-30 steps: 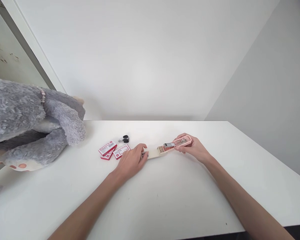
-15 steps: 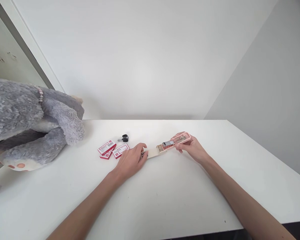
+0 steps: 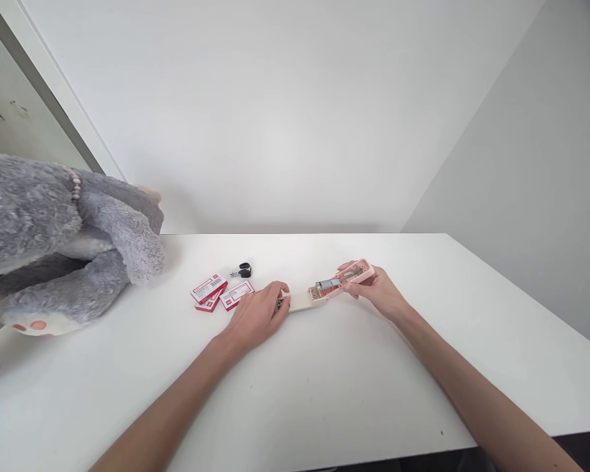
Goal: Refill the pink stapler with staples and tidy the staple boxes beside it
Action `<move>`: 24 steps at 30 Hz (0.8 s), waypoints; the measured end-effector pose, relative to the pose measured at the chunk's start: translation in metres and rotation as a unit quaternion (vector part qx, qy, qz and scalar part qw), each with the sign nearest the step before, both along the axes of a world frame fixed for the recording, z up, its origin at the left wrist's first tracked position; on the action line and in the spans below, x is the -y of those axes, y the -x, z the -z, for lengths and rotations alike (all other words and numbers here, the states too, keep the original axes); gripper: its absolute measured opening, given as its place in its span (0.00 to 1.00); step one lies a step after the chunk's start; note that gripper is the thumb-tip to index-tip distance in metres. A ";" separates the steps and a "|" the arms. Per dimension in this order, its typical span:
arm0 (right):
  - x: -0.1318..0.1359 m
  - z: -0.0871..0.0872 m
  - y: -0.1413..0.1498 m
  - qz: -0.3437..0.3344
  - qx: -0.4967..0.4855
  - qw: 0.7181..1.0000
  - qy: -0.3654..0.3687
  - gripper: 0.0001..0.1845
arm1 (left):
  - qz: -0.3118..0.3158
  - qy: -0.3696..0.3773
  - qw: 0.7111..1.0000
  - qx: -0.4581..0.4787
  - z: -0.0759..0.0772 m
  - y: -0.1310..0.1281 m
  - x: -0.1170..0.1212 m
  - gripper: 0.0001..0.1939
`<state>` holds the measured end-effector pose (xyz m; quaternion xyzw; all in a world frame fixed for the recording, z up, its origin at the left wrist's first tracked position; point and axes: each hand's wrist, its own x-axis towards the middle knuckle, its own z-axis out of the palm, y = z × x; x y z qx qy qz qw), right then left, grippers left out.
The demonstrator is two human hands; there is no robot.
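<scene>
Holding left hand (image 3: 259, 314): we keep fingers curled around the cream end of the stapler (image 3: 302, 302), centre of frame.
Right hand (image 3: 381, 294): we grip its pink end, right of centre.

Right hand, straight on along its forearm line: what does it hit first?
Beyond the stapler in its grip, the right hand would probably meet the white wall; the tabletop between looks free, though depth is unclear.

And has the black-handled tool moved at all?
No. The black-handled tool lies in the same spot, judged against the back edge of the white table.
</scene>
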<state>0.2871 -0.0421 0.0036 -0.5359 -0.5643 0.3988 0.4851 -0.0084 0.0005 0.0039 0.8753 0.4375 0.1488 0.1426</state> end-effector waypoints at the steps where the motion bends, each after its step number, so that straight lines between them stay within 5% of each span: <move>1: 0.000 0.001 0.000 0.000 -0.004 1.000 -0.002 0.23 | 0.000 -0.002 1.000 0.001 0.000 0.000 0.000 0.17; 5: 0.000 0.003 0.001 0.006 -0.018 1.000 -0.001 0.17 | 0.003 -0.004 1.000 0.005 -0.002 -0.001 0.001 0.18; 24: 0.006 0.004 0.020 -0.014 -0.022 1.000 -0.004 0.22 | 0.028 -0.029 0.999 -0.022 0.000 -0.002 0.000 0.18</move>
